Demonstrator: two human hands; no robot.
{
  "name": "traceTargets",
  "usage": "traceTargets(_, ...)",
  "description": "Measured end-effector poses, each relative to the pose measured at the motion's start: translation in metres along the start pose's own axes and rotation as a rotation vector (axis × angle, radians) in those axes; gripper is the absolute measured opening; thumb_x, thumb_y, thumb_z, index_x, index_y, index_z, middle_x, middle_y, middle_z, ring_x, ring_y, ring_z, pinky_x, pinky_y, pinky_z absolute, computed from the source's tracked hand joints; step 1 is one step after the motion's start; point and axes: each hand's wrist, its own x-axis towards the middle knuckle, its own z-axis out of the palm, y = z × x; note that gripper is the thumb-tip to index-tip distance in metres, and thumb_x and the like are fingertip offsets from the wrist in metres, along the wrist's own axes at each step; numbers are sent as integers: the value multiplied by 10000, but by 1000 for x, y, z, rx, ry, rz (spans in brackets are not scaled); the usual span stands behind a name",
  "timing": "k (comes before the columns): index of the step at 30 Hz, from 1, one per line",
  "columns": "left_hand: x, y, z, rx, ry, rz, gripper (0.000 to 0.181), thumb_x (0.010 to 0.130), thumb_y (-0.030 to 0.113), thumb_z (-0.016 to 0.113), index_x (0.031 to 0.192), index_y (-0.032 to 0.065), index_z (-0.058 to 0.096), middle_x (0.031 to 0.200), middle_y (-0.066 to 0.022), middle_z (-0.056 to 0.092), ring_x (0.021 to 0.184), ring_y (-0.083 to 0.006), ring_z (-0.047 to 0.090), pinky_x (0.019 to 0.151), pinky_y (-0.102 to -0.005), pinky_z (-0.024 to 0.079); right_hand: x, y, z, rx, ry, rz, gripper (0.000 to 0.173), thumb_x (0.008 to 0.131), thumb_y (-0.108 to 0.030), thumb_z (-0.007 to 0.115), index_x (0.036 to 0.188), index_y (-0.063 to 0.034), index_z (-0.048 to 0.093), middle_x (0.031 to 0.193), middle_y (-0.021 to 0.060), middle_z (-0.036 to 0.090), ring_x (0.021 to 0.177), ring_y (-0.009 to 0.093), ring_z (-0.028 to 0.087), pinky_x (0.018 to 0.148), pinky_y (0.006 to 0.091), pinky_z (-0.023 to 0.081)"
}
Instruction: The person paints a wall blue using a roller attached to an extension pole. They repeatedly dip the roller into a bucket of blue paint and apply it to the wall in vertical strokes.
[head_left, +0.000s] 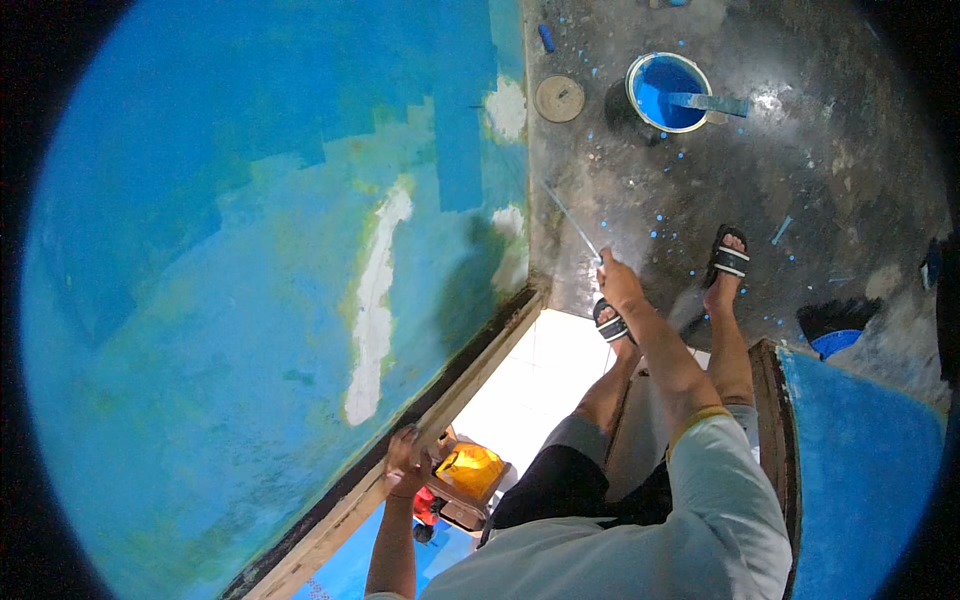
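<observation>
My right hand (619, 281) is closed around the near end of a thin metal rod (571, 219), whose far end points towards the foot of the blue wall. My left hand (406, 461) rests with its fingers on the wooden door frame (450, 405). Beside that frame rises the painted wall (285, 247) in mixed blues, with a long white patch (371, 307) and smaller white patches near the floor. On the dark floor stands a bucket of blue paint (660, 82), with a blue-stained wooden stick or brush handle (709, 103) across its rim.
A round lid (559, 98) lies by the wall, near a small blue roller-like piece (546, 37). Blue paint spots dot the floor. A dark-bristled broom head (836, 341) lies at right near another blue wall (862, 450). Behind the frame are shelves with a yellow bag (471, 470).
</observation>
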Motion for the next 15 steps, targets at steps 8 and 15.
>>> traceTargets(8, -3, -13, 14, 64, 2, 132, 281, 835, 164, 541, 1087, 41, 558, 1149, -165, 560, 1111, -384, 501, 995, -523, 371, -108, -19, -23, 93, 170, -9, 395, 855, -161, 568, 1181, -34, 384, 739, 247, 615, 704, 436, 629, 629, 485, 492)
traceTargets(15, 17, 54, 7, -177, 208, -295, 358, 878, 166, 581, 1176, -17, 504, 1134, -220, 560, 1075, -389, 545, 904, -444, 469, -175, -73, -196, -3, 317, -47, 426, 874, -225, 586, 1177, -13, 375, 820, 296, 622, 789, 476, 613, 693, 507, 487)
